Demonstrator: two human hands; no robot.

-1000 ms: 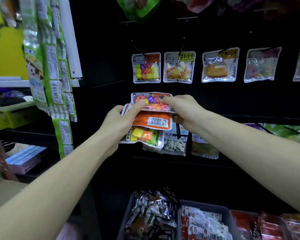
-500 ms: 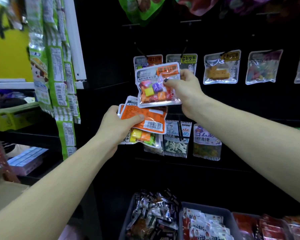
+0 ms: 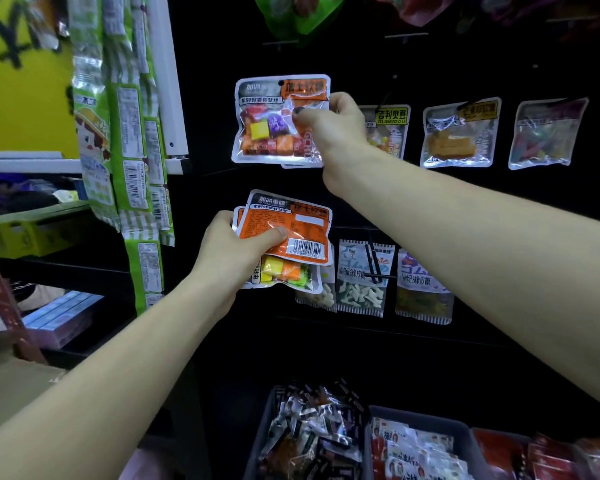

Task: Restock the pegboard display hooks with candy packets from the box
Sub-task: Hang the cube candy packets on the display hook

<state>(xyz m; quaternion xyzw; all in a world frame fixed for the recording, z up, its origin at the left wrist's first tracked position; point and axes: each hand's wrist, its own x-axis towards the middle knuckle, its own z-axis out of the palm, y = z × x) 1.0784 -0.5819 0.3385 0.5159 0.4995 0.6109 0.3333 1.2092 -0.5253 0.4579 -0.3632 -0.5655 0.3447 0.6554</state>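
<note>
My right hand (image 3: 329, 124) pinches one clear candy packet (image 3: 274, 123) with coloured cubes and an orange label, held upright against the black pegboard (image 3: 430, 64) at the leftmost hook of the middle row. The hook itself is hidden behind the packet. Lower down, my left hand (image 3: 232, 251) grips a small stack of the same candy packets (image 3: 291, 237), the top one showing its orange back and barcode.
More packets hang to the right: a yellow-labelled one (image 3: 390, 133), an orange-candy one (image 3: 459, 133) and a pale one (image 3: 546, 133). A lower row of packets (image 3: 361, 275) hangs below. Grey bins (image 3: 426, 419) of sweets sit underneath. Green snack strips (image 3: 136, 150) dangle at left.
My right hand took the top packet off the stack, turned it upright and raised it up-left to the pegboard hook. My left hand stayed put with the remaining stack.
</note>
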